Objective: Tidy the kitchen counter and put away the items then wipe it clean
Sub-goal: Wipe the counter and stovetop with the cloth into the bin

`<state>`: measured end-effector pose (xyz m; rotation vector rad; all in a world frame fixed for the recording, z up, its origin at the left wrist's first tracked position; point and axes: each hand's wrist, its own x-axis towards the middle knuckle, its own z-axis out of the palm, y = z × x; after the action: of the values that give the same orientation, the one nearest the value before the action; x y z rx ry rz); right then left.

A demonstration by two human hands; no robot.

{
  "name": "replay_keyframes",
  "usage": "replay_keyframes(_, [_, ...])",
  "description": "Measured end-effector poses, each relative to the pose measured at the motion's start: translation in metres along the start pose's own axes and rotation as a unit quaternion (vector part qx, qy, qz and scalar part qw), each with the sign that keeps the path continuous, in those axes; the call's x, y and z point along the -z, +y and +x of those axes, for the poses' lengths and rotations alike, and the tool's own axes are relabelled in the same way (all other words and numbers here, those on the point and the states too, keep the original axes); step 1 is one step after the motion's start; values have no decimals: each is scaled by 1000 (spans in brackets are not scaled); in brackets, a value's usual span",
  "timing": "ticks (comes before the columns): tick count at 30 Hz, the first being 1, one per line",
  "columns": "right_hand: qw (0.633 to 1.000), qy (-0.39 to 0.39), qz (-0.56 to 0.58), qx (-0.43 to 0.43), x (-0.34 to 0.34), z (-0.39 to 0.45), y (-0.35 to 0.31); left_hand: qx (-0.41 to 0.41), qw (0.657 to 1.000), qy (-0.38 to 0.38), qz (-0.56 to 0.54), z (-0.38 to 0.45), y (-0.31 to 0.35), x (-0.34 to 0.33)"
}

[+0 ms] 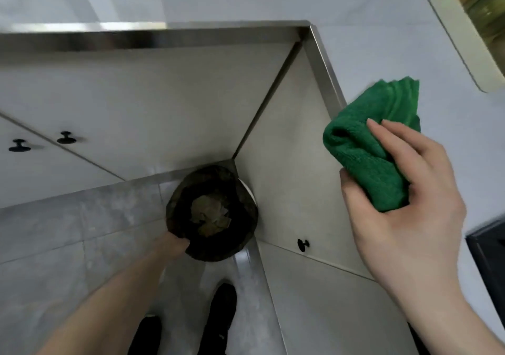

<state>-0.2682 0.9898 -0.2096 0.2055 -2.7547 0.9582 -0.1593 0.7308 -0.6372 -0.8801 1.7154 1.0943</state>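
My right hand (404,196) grips a folded green cloth (371,141) at the edge of the white counter (382,27), right by its steel-trimmed corner. Down below, at floor level in the cabinet corner, my left hand (175,245) holds the rim of a dark round bin (213,212) lined with a black bag. Crumpled brownish scraps lie inside it. Most of the left hand's fingers are hidden by the bin rim.
White cabinet doors with black knobs (65,137) run under the counter on both sides of the corner. Grey tile floor (68,231) lies below, with my dark shoes (221,308) on it. A cream board edge (459,32) and a dark object (489,251) sit on the counter.
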Motion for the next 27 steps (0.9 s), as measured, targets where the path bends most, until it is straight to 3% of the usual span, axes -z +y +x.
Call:
replay_keyframes(4, [1000,6,2,11,-1,-1,0,103,983,22,-151,35,-11,-14])
replay_keyframes(9, [1000,12,-12,15,-1,-2,5,67,972,131,-181,57,-8,-26])
replay_keyframes(11, [1000,9,-13,9,-1,-2,3,53,974,134,-173,49,-22,-17])
replay_keyframes(18, [999,-31,-43,11,-1,-1,3,25,969,151,-195,-105,-23,44])
replay_keyframes(21, [990,-91,-87,61,3,-3,1,52,964,151,-212,-180,-45,72])
replay_keyframes(24, [964,-225,-69,121,-4,-22,-38,67,955,170,-235,-269,-50,98])
replay_keyframes(27, [942,-324,22,83,-23,-62,-106,74,940,202,-265,-348,-61,116])
